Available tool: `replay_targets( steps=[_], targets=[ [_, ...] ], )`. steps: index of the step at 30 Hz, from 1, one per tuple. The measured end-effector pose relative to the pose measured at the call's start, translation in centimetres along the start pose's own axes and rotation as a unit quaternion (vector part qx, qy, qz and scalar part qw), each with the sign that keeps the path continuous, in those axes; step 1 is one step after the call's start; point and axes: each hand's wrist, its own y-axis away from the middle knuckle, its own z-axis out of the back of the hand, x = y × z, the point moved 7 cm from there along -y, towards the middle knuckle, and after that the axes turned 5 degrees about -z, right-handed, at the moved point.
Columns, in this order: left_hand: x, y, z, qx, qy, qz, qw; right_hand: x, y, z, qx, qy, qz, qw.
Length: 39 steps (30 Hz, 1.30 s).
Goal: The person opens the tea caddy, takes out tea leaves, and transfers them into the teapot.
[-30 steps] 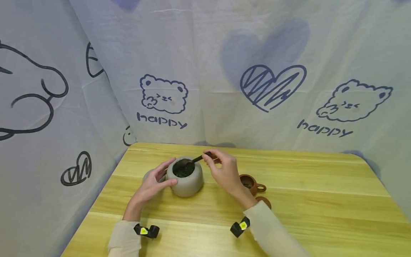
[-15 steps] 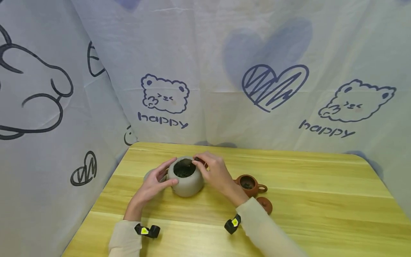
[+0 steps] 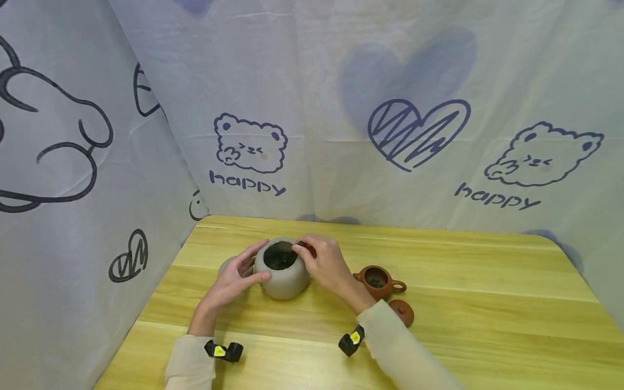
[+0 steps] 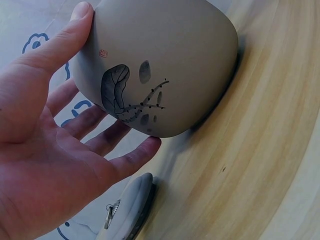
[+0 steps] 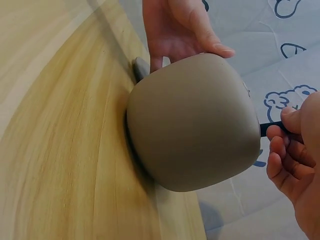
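A round grey tea jar (image 3: 284,285) stands on the table with dark loose tea leaves inside. My left hand (image 3: 233,283) grips its left side, thumb at the front rim and fingers behind. The left wrist view shows a painted leaf and twig on the jar's wall. At the jar's right rim, my right hand (image 3: 324,262) pinches the black handle of a tea scoop (image 5: 271,129) between thumb and fingers. The scoop's bowl is down inside the jar, hidden by the jar wall in the right wrist view.
Right of the jar sits a small brown clay teapot (image 3: 382,293), uncovered, with some dark leaves in it. Its round lid (image 3: 402,312) lies just in front, beside the right sleeve. The jar's grey lid (image 4: 131,209) rests on the table behind my left hand. Printed cloth hangs behind the table.
My right hand has moved left and brought the scoop deeper into the jar. The teapot and its lid show more fully as the right forearm shifted left. The left hand stays on the jar.
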Motion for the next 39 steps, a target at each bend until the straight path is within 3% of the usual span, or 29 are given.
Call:
replay_targets(
  steps=[8,15,21,26,39],
  targets=[
    [0.1,0.1,0.0,-0.006,0.0,-0.002,1.0,-0.6,0.1,-0.2,0.006,-0.015,-0.037,0.9992],
    [0.1,0.0,0.0,-0.005,0.005,0.0,1.0,-1.2,0.1,-0.3,0.011,-0.061,-0.095,0.9936],
    [0.3,0.0,0.1,-0.003,0.005,0.002,1.0,-2.1,0.3,-0.5,-0.001,-0.133,-0.163,0.9777],
    [0.3,0.0,0.0,-0.003,0.004,0.002,1.0,-2.6,0.8,-0.4,-0.027,-0.16,-0.211,0.964],
    [0.2,0.2,0.0,-0.002,0.015,-0.002,0.9999,-3.5,1.5,0.5,-0.064,-0.25,-0.262,0.9299]
  ],
)
